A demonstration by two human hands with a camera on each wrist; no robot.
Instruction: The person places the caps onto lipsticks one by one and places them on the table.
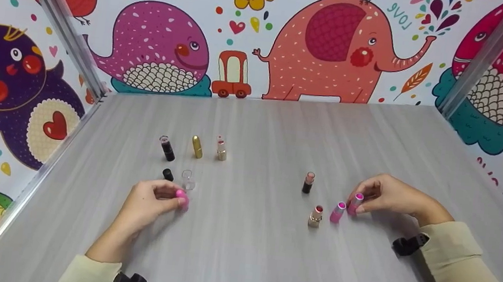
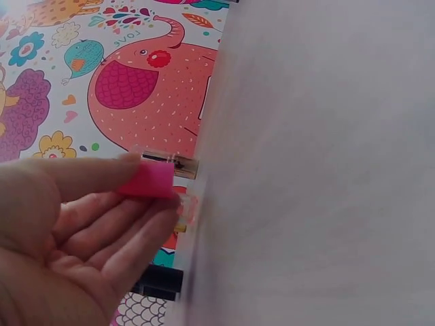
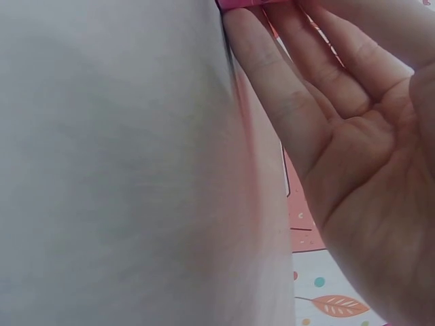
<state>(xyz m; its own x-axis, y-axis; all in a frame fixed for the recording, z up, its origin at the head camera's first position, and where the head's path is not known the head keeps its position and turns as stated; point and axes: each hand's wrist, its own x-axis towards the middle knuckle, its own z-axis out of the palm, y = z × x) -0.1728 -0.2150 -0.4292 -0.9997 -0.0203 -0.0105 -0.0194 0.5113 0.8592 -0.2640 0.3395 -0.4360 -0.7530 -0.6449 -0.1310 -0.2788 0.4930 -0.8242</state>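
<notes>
Between thumb and fingers, my left hand [image 1: 147,202] pinches a bright pink lipstick cap [image 1: 183,200], which also shows in the left wrist view. Beside that hand stand a small black cap [image 1: 168,174] and a clear cap [image 1: 188,180]. Over on the right, my right hand [image 1: 386,197] pinches an uncapped pink lipstick [image 1: 356,204] with a silver collar. Only a sliver of it shows at the top of the right wrist view. A second pink lipstick [image 1: 338,212] stands just left of it. Nearby are a gold-based red lipstick [image 1: 315,216] and a black-based nude lipstick [image 1: 308,183].
Farther back on the left stand a black lipstick [image 1: 167,148], a gold bullet-shaped lipstick [image 1: 197,147] and a clear-topped gold lipstick [image 1: 221,149]. The grey wood-grain table [image 1: 249,253] meets cartoon-printed walls [image 1: 244,28] at the back and sides.
</notes>
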